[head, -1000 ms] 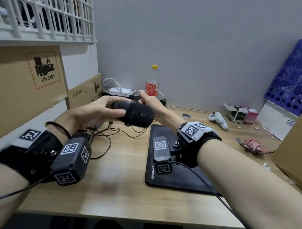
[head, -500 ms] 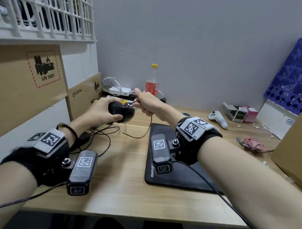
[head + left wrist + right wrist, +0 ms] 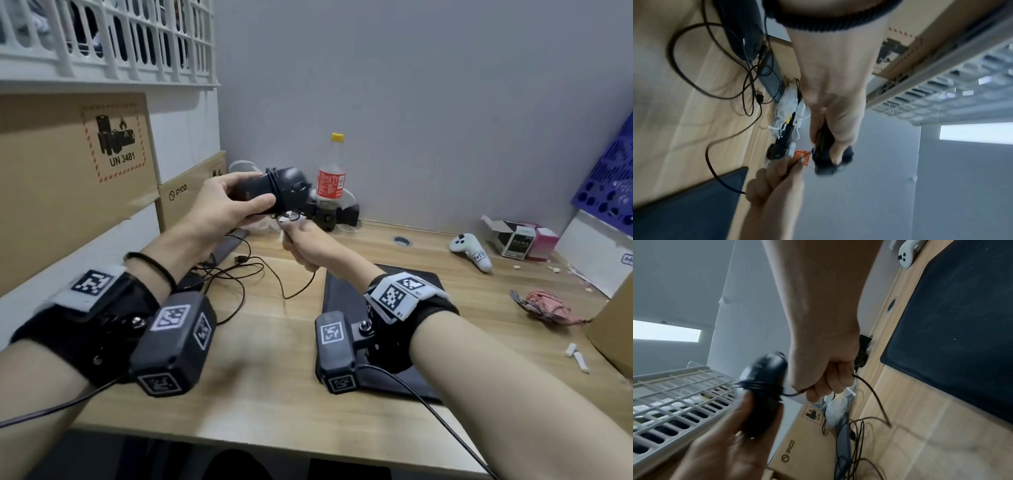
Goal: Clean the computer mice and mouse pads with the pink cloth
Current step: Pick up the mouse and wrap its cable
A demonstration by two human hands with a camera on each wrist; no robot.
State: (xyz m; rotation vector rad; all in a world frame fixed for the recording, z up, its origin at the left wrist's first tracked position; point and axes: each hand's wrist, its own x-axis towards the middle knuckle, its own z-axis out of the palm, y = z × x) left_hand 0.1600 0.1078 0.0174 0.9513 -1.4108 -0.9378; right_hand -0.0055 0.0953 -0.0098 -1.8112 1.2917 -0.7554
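My left hand [image 3: 229, 209] grips a black wired mouse [image 3: 281, 192] raised above the back of the desk, with its cable wound round the body. In the right wrist view the coils show on the mouse [image 3: 764, 386]. Just below it, my right hand [image 3: 303, 241] pinches the mouse cable [image 3: 298, 291], which hangs in a loop down to the desk. A black mouse pad [image 3: 346, 291] lies under my right wrist. The pink cloth [image 3: 548, 306] sits crumpled on the desk at the right, away from both hands. A second black mouse [image 3: 742, 32] lies among cables below my left wrist.
Cardboard boxes [image 3: 68, 164] and a white basket [image 3: 102, 41] line the left. A red-labelled bottle [image 3: 330, 181] stands at the back wall. A white controller [image 3: 472, 250], small boxes [image 3: 517, 240], a blue crate [image 3: 609, 178] and another cardboard box [image 3: 613, 329] occupy the right.
The left hand has lifted and turned the mouse, and cable turns now lie round its body. The right hand has dropped below the mouse, still holding the cable.
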